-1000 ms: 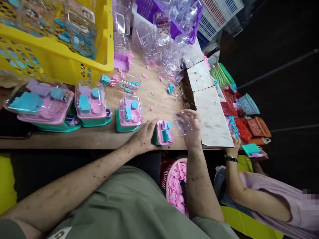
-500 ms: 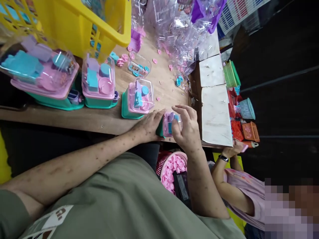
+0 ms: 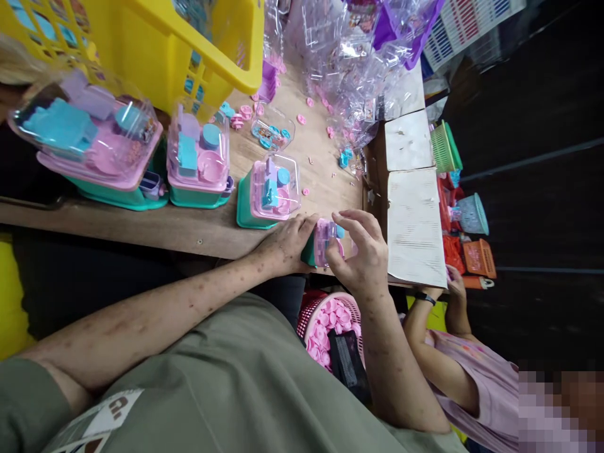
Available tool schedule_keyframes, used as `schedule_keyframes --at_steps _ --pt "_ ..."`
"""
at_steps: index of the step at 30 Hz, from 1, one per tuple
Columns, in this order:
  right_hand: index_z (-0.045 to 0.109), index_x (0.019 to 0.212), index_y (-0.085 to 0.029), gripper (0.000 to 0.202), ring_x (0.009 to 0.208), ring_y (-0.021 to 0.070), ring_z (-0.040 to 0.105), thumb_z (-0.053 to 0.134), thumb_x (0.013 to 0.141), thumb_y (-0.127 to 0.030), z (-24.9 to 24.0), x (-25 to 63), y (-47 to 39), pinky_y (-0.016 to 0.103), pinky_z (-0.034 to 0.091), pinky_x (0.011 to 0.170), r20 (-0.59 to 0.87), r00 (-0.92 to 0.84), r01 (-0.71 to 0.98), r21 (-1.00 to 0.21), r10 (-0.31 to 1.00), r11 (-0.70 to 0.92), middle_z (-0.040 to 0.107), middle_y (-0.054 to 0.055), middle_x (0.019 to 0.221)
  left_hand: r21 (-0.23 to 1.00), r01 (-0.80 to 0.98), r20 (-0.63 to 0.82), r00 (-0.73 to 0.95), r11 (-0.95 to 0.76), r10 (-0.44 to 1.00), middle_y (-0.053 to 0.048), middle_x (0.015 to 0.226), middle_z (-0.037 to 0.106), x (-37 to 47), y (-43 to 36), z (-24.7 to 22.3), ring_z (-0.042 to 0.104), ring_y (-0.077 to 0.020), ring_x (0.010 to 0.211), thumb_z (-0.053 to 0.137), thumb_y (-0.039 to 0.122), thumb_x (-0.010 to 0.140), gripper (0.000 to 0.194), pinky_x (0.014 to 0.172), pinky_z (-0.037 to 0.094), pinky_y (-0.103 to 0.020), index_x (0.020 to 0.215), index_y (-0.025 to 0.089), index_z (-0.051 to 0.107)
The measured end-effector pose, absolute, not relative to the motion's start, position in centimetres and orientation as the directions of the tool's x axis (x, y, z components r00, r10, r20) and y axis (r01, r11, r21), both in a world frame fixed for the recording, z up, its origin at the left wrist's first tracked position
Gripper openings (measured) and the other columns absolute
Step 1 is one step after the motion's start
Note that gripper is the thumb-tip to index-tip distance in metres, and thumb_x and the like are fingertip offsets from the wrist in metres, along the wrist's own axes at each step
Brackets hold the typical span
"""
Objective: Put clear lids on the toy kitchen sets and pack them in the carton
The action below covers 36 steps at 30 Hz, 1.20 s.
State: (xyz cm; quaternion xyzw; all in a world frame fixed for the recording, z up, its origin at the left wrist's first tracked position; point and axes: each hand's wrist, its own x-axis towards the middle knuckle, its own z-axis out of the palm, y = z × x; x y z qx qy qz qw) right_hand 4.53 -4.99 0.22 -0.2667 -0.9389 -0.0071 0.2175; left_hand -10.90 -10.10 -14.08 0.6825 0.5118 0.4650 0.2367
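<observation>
A small toy box [image 3: 322, 243] with a green base and a pink top stands at the table's front edge. Purple and blue pieces show on its top. My left hand [image 3: 289, 245] is closed around the base's left side. At the other side, my right hand [image 3: 362, 255] curls thumb and forefinger about the clear lid over the top; the fingers partly hide that lid. Just left stands a similar box [image 3: 268, 192] under a clear cover. Beyond it are another covered box [image 3: 198, 157] and a larger one [image 3: 94, 151], both green and pink.
A yellow basket [image 3: 189, 38] stands at the back left. Clear plastic covers [image 3: 340, 69] are heaped behind, beside a purple basket [image 3: 418, 47]. Loose pink pieces [image 3: 301, 119] dot the table. Below its edge sits a pink basket [image 3: 306, 321] of pink parts. A co-worker's arm [image 3: 443, 352] is at right.
The view has shifted, so the scene sits slightly further right. My right thumb and forefinger have drawn a little to the right over the small box's top. My left hand keeps its hold.
</observation>
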Motion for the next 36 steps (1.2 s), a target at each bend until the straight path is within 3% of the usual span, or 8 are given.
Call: schedule_keyframes --at_steps 9,25,31,36 --pt "0.074 0.127 -0.027 0.039 0.115 0.0334 0.077 0.069 0.090 -0.017 0.5 4.2 -5.0 0.057 0.067 0.104 0.384 -0.751 0.539 -0.115 0.538 0.834 0.076 0.011 0.123 0.817 0.474 0.347 0.050 -0.328 0.936 -0.022 0.159 0.055 -10.9 -10.3 -13.7 0.063 -0.0473 0.146 0.107 0.043 0.074 0.123 0.122 0.054 -0.064 0.166 0.024 0.028" --pt "0.073 0.123 -0.026 0.035 0.116 0.0339 0.075 0.067 0.089 -0.018 0.7 4.1 -5.0 0.058 0.065 0.106 0.337 -0.758 0.546 -0.142 0.559 0.826 0.076 0.011 0.121 0.793 0.502 0.363 0.068 -0.346 0.929 -0.023 0.158 0.056 -11.0 -10.4 -13.5 0.062 -0.0473 0.148 0.103 0.044 0.076 0.116 0.121 0.054 -0.064 0.163 0.021 0.029" --pt "0.074 0.125 -0.027 0.031 0.119 0.0320 0.076 0.067 0.095 -0.022 -0.3 5.5 -4.6 0.054 0.067 0.104 0.385 -0.679 0.579 -0.243 0.625 0.778 0.075 0.011 0.124 0.806 0.471 0.380 0.055 -0.359 0.923 -0.021 0.155 0.059 -11.0 -10.2 -13.4 0.064 -0.0457 0.146 0.106 0.041 0.071 0.118 0.120 0.056 -0.062 0.161 0.022 0.032" --pt "0.073 0.140 -0.025 0.035 0.134 0.0354 0.073 0.067 0.107 -0.034 -0.1 6.4 -4.5 0.061 0.063 0.114 0.357 -0.731 0.508 -0.286 0.582 0.813 0.074 0.015 0.141 0.808 0.476 0.363 0.059 -0.346 0.930 -0.022 0.157 0.058 -11.1 -10.2 -13.3 0.063 -0.0466 0.148 0.107 0.043 0.071 0.118 0.122 0.054 -0.062 0.160 0.021 0.033"
